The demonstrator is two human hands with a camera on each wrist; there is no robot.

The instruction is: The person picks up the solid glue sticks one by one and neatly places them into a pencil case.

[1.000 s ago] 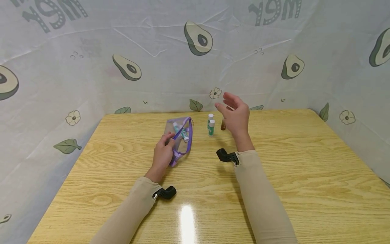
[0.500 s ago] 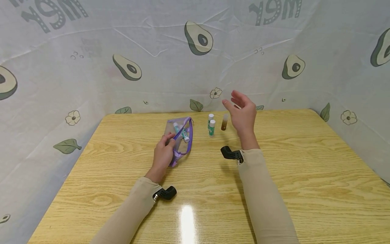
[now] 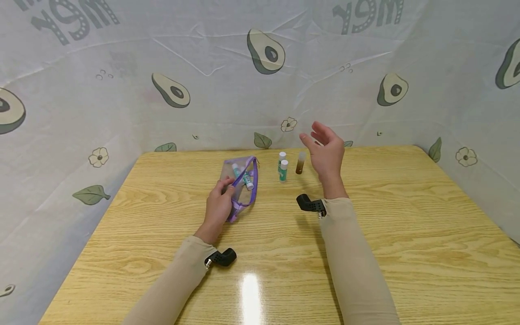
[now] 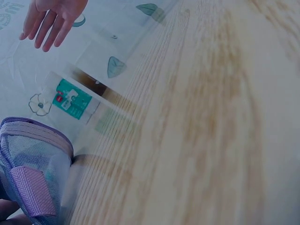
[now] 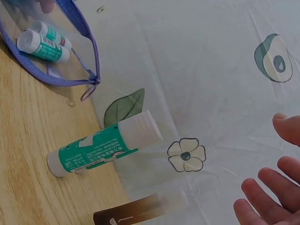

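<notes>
Left grip (image 3: 218, 203) pinches the near-left edge of a sheer mesh pouch (image 4: 50, 166) with purple trim, lying gaping on the wood-grain counter (image 3: 406, 225). At least two green-and-white tubes (image 5: 50, 49) lie inside. Right grip (image 3: 328, 153) holds nothing; its fingers are loosely spread, the thumb apart from them, in the air just right of a brown tube (image 3: 300, 163) with a clear, frosted-looking top. That tube stands upright on the counter. Just left of it stand two more green-and-white ones, a front tube (image 3: 283, 171) partly hiding a rear tube (image 3: 282, 156). Behind hangs a pale cloth (image 3: 203, 49) printed with avocados, leaves and flowers.

Judging by looks, the pouch is light and floppy, so its mouth would sag unless held by the stiffer purple rim. Standing tubes seem light, rigid, smooth and easily tipped; fingertips around the middle of the barrel, below the cap, should be surest.
</notes>
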